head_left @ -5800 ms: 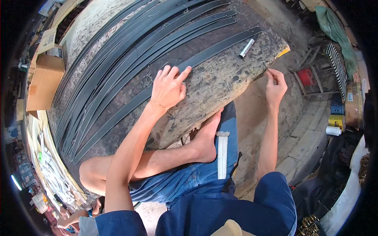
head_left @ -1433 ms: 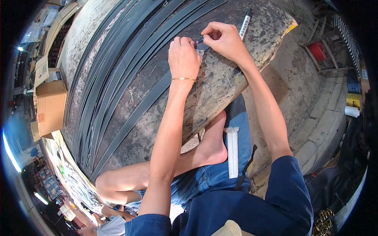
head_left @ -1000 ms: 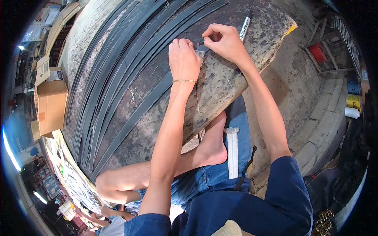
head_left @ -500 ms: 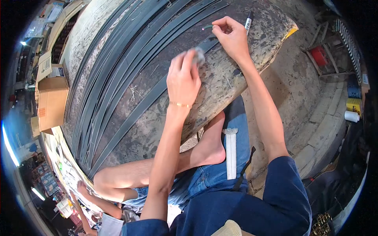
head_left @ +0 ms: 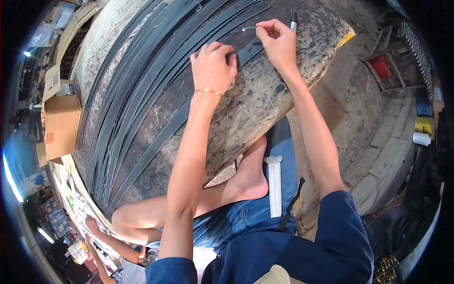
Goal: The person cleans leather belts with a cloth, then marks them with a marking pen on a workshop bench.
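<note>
My left hand (head_left: 213, 68) lies over a dark strap with light edge stitching (head_left: 158, 142), its fingers curled. A small grey wad (head_left: 232, 83) shows only as a pale bit beneath the palm, and a loose thread (head_left: 226, 113) trails below it. At the strap's far end, my right hand (head_left: 279, 43) pinches a thin green stick (head_left: 249, 29) with a pale pinkish tip; the rest of the stick is hidden by the fingers. Just beyond the right knuckles is a black-and-white marker (head_left: 293, 22).
Several more dark stitched straps (head_left: 137, 80) fan across the stained work surface (head_left: 255, 102). Thread scraps (head_left: 158, 113) lie among them. A cardboard box (head_left: 62, 120) is at the left. Another person's arm (head_left: 111, 241) shows at lower left. A wooden stool (head_left: 402, 71) stands at right.
My left hand has shifted left and up and turned palm down, so the grey wad is now mostly hidden. My right hand stays nearly in place, still pinching the green stick.
</note>
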### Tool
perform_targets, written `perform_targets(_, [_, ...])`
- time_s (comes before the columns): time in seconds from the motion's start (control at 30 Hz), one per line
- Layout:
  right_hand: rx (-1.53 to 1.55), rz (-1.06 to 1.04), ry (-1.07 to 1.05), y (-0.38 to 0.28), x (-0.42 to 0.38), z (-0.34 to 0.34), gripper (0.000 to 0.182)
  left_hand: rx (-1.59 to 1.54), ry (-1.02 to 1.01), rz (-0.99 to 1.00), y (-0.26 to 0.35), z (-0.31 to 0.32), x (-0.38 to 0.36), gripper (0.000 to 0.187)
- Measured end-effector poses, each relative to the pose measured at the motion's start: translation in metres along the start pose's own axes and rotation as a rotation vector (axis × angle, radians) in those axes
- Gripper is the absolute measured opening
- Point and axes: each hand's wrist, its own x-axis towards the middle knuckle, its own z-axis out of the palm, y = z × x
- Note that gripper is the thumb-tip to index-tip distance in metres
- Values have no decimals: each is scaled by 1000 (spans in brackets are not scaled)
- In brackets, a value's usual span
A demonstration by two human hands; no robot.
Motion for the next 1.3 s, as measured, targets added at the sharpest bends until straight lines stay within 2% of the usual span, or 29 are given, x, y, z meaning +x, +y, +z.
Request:
perform_targets(0.03, [-2, 1, -6, 0, -1, 0, 12, -3, 1, 3, 0, 2, 5, 10])
perform_targets(0.1, [-3, 4, -6, -2, -1, 1, 12, -8, -158, -79, -2, 6, 12, 12])
perform_targets(0.2, [-6, 2, -4, -2, -2, -1, 11, 25, -181, -59, -2, 9, 13, 14])
perform_targets(0.37, [17, 23, -11, -2, -1, 1, 11, 80, -178, -100, 3, 14, 16, 15])
perform_targets(0.63, [3, 22, -2, -3, -2, 1, 10, 173, -110, -44, 1, 21, 11, 15])
perform_targets(0.7, [4, 25, 1, -3, -1, 1, 10, 94, -67, -93, 1, 21, 7, 12])
perform_targets(0.83, [0, 10, 4, -1, 0, 0, 11, -2, -37, -65, -3, 16, 2, 11])
perform_targets(0.93, [18, 27, 2, -3, -1, 2, 11, -20, -62, -35, -1, 12, 3, 11])
perform_targets(1.13, [10, 27, 7, -3, 0, 2, 10, 97, -125, -112, 8, 18, 11, 14])
perform_targets(1.3, [-5, 26, 4, -3, 0, 1, 11, 121, -258, -96, 9, 12, 16, 12])
